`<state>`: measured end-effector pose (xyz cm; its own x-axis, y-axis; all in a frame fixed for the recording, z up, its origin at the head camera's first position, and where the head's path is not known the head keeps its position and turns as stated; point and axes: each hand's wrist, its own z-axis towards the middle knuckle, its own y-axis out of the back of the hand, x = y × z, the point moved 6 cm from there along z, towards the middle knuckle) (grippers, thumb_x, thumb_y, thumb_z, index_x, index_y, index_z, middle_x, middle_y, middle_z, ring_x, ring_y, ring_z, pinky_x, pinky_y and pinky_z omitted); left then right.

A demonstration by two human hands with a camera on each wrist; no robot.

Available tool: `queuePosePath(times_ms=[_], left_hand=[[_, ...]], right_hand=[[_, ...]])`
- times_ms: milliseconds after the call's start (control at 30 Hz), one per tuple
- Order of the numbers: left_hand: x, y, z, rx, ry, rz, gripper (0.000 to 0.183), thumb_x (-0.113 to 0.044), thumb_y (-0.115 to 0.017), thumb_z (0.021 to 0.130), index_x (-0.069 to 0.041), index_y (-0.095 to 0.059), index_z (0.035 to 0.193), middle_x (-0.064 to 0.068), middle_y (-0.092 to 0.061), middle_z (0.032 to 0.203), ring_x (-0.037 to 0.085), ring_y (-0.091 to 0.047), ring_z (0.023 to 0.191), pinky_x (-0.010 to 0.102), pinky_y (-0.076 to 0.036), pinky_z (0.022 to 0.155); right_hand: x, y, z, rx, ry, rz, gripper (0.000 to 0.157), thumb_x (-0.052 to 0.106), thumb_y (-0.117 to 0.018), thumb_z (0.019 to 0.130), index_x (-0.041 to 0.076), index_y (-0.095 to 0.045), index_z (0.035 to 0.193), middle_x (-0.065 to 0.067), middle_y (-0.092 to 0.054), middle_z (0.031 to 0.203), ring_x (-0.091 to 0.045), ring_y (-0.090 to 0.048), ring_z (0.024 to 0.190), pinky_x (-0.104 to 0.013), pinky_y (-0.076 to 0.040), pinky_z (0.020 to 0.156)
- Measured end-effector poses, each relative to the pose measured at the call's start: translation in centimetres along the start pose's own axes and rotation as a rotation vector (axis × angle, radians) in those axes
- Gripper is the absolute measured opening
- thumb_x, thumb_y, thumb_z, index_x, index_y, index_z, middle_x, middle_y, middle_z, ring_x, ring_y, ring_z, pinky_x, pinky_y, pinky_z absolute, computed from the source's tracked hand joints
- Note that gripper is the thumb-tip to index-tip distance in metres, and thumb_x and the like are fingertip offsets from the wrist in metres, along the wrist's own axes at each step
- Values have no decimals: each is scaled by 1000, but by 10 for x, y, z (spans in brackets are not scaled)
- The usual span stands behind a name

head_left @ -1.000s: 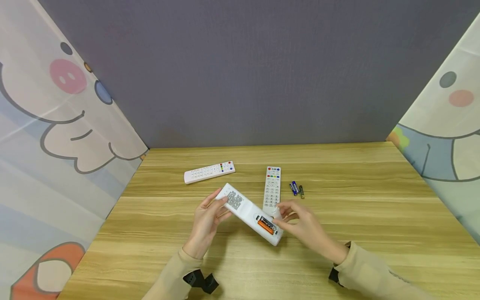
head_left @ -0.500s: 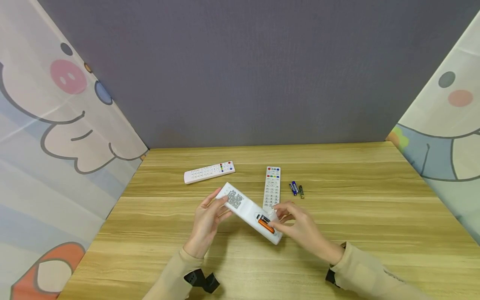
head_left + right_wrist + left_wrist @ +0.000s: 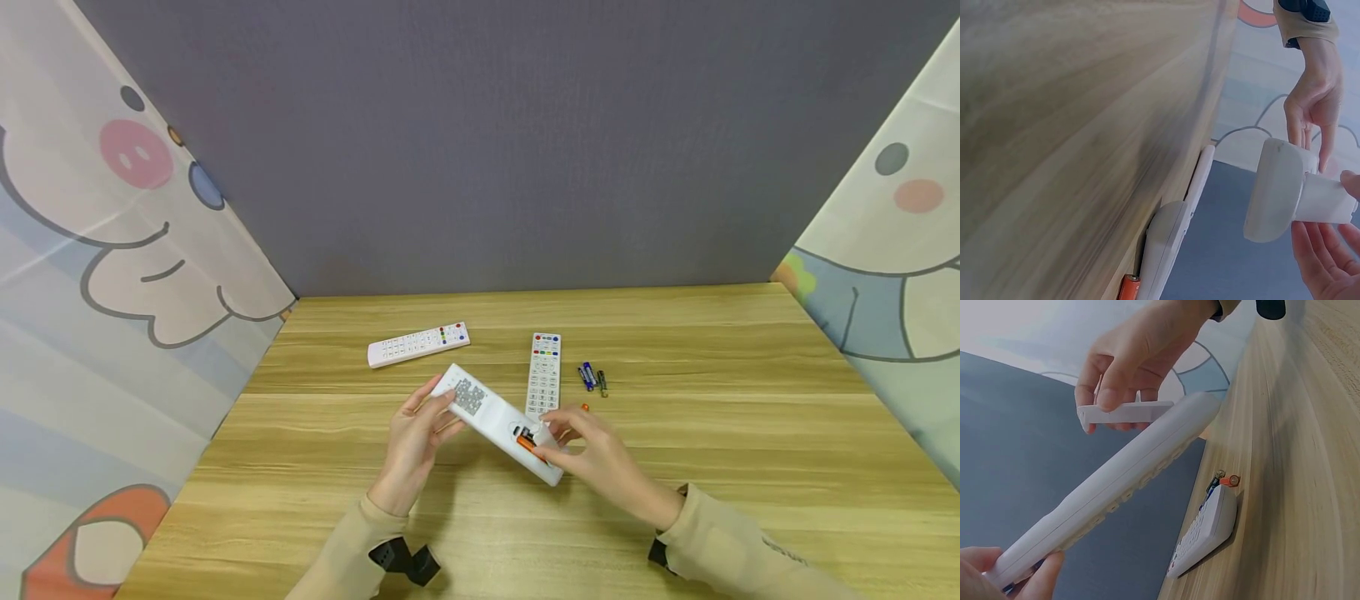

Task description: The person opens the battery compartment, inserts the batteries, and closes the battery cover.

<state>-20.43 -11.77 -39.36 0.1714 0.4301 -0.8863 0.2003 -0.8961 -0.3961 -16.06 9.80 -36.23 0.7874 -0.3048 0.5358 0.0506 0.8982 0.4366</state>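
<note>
A white remote control (image 3: 495,421), back side up and slanting down to the right, is held at its upper end by my left hand (image 3: 412,442). Its battery compartment is uncovered in part, with an orange battery (image 3: 528,443) and a dark one inside. My right hand (image 3: 603,458) pinches a white battery cover (image 3: 1125,412) between thumb and fingers. In the left wrist view the cover hovers at the lower end of the remote's back. Whether they touch is unclear. The right fingers hide part of the compartment in the head view.
Two more white remotes lie face up on the wooden table: one remote (image 3: 418,344) at the back left, another remote (image 3: 544,375) just behind the held one. Several small batteries (image 3: 588,377) lie to its right. An orange battery (image 3: 1129,287) rests beside the nearer remote.
My right hand has shifted slightly left with the cover, which now hides more of the compartment. The orange battery on the table has come into view behind it. My left hand stays nearly still.
</note>
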Motion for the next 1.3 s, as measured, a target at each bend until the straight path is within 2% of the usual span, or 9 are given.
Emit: queuePosePath(times_ms=[133, 400, 600, 933, 1133, 1300], left_hand=[[0, -1, 0, 1, -2, -8, 42, 2, -58, 84, 2, -49, 125, 4, -67, 86, 16, -67, 74, 28, -57, 65], [0, -1, -1, 5, -12, -6, 42, 3, -56, 84, 3, -48, 125, 5, -67, 89, 18, -67, 75, 29, -58, 66], [-1, -2, -3, 8, -8, -5, 42, 4, -56, 84, 2, -48, 125, 5, -66, 90, 17, -67, 74, 31, -58, 67], [0, -2, -5, 8, 5, 4, 44, 3, -56, 84, 1, -47, 127, 5, -66, 91, 17, -67, 75, 31, -58, 68], [-2, -3, -6, 9, -5, -19, 42, 3, -57, 84, 1, -49, 125, 5, -67, 90, 17, -67, 73, 31, -58, 66], [-3, -2, -7, 10, -5, -17, 43, 2, -57, 84, 2, -47, 126, 4, -66, 90, 15, -67, 73, 29, -58, 67]], right_hand=[[3, -1, 1, 4, 50, -43, 43, 0, -79, 59, -4, -60, 97, -4, -58, 76, -12, -57, 65, -14, -52, 60], [1, -5, 0, 64, 18, -152, 41, 11, -79, 64, 0, -61, 99, 0, -58, 78, -9, -56, 67, -12, -50, 61], [0, -7, 2, 88, -6, -152, 38, 12, -79, 65, 1, -63, 97, 0, -59, 81, -10, -58, 71, -16, -53, 63], [-3, -11, 1, 111, -17, -141, 39, 11, -79, 64, 0, -65, 98, -3, -59, 88, -11, -56, 75, -15, -52, 64], [-1, -12, 1, 132, 10, -194, 40, 14, -78, 67, -2, -65, 101, -10, -59, 98, -18, -59, 83, -17, -54, 70], [1, -12, -2, 148, 37, -208, 37, 18, -73, 73, 2, -65, 106, -11, -59, 103, -21, -60, 88, -18, -54, 75]])
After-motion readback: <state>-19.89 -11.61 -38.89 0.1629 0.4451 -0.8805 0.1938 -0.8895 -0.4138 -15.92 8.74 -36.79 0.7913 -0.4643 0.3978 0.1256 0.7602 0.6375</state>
